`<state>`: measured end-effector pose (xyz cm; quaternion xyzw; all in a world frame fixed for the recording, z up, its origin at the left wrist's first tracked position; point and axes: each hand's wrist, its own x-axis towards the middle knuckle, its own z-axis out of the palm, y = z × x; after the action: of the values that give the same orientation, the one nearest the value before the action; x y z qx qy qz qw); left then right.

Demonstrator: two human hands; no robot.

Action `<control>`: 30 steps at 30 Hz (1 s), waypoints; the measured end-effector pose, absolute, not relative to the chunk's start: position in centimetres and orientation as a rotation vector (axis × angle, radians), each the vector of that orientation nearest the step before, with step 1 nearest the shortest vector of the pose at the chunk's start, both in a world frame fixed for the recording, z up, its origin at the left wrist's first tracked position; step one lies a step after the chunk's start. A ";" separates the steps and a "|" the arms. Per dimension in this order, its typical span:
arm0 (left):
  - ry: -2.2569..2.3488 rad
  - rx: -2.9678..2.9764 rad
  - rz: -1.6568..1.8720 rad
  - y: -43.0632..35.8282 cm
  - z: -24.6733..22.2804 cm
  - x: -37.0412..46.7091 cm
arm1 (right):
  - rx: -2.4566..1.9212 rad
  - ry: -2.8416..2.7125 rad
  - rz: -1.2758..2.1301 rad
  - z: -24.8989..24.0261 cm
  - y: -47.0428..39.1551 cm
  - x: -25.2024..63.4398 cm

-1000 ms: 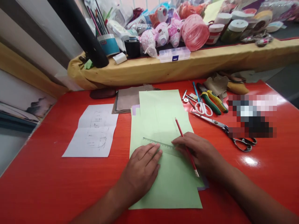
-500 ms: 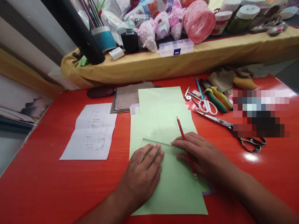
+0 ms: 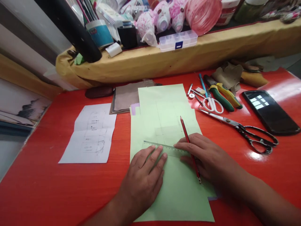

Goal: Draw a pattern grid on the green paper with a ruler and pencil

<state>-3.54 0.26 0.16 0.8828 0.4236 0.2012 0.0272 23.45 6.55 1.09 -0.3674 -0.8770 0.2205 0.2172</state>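
Observation:
Light green paper [image 3: 162,103] lies in front of me, with faint pencil lines on it. A clear ruler [image 3: 169,149] rests across the sheet at a slight slant. My left hand [image 3: 144,175] lies flat with its fingertips on the ruler's left part. At the ruler's right end is my right hand [image 3: 207,157], its thumb and index finger at the edge. A red pencil [image 3: 187,138] is tucked between that hand's fingers, its tip pointing away from me. The ruler's right end is partly hidden by the hand.
A sheet with a drawing [image 3: 89,135] lies left on the red table [image 3: 35,188]. To the right are large scissors [image 3: 232,124], white-handled scissors [image 3: 213,103], pliers [image 3: 221,94] and a phone [image 3: 270,111]. A cloth-covered ledge [image 3: 141,62] with jars stands behind.
The view has shifted slightly, so the table things at right appear further right. Both hands, the ruler and the pencil keep nearly the same places on the paper.

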 end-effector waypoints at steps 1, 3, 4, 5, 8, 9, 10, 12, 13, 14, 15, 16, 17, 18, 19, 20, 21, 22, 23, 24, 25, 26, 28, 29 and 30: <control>1.309 2.726 0.622 0.3 0.2 -3.5 | -1.019 -2.427 0.614 1.1 6.5 23.5; 1.312 2.722 0.623 0.3 0.3 -3.5 | -1.017 -2.422 0.620 1.1 6.5 23.5; 1.313 2.719 0.620 0.3 0.3 -3.5 | -1.014 -2.420 0.625 1.1 6.5 23.5; 1.314 2.715 0.614 0.3 0.4 -3.5 | -1.010 -2.417 0.631 1.1 6.5 23.5; 1.317 2.712 0.590 0.3 0.5 -3.5 | -1.003 -2.407 0.653 1.0 6.6 23.5; 1.317 2.711 0.586 0.3 0.5 -3.5 | -1.004 -2.403 0.659 1.0 6.6 23.5; 1.316 2.710 0.582 0.4 0.5 -3.5 | -1.005 -2.397 0.664 0.9 6.6 23.5; 1.314 2.707 0.576 0.3 0.5 -3.6 | -1.007 -2.390 0.668 0.9 6.6 23.5; 1.314 2.706 0.575 0.3 0.5 -3.6 | -1.006 -2.388 0.669 0.9 6.6 23.5; 1.314 2.705 0.577 0.3 0.5 -3.6 | -1.003 -2.385 0.668 1.0 6.6 23.5; 1.314 2.705 0.578 0.3 0.5 -3.6 | -1.004 -2.383 0.670 1.0 6.6 23.5; 1.315 2.704 0.578 0.3 0.5 -3.6 | -1.004 -2.379 0.670 1.0 6.7 23.5; 1.317 2.701 0.578 0.3 0.5 -3.6 | -1.008 -2.374 0.675 1.0 6.7 23.5; 1.317 2.698 0.576 0.3 0.5 -3.6 | -1.015 -2.370 0.680 1.1 6.7 23.5; 1.316 2.697 0.574 0.3 0.5 -3.6 | -1.022 -2.366 0.686 1.1 6.7 23.5; 1.313 2.697 0.573 0.4 0.5 -3.6 | -1.027 -2.363 0.690 1.2 6.7 23.4; 1.309 2.698 0.575 0.4 0.5 -3.6 | -1.032 -2.363 0.694 1.2 6.7 23.4; 1.308 2.700 0.577 0.4 0.6 -3.6 | -1.036 -2.363 0.694 1.3 6.7 23.4; 1.306 2.701 0.580 0.4 0.6 -3.6 | -1.037 -2.364 0.691 1.3 6.7 23.4; 1.304 2.698 0.580 0.4 0.6 -3.6 | -1.032 -2.366 0.684 1.3 6.7 23.4; 1.302 2.695 0.580 0.4 0.6 -3.6 | -1.029 -2.370 0.678 1.4 6.7 23.4; 1.299 2.691 0.577 0.4 0.6 -3.6 | -1.025 -2.371 0.669 1.4 6.7 23.4; 1.292 2.685 0.571 0.4 0.6 -3.7 | -1.020 -2.375 0.655 1.4 6.7 23.5; 1.290 2.685 0.571 0.4 0.6 -3.7 | -1.018 -2.376 0.652 1.4 6.7 23.5; 1.291 2.685 0.571 0.4 0.6 -3.7 | -1.017 -2.375 0.649 1.4 6.7 23.5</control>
<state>-3.66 0.44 0.59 0.8838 0.4250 0.1879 0.0542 23.47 6.70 1.36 -0.3710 -0.8663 0.2368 0.2363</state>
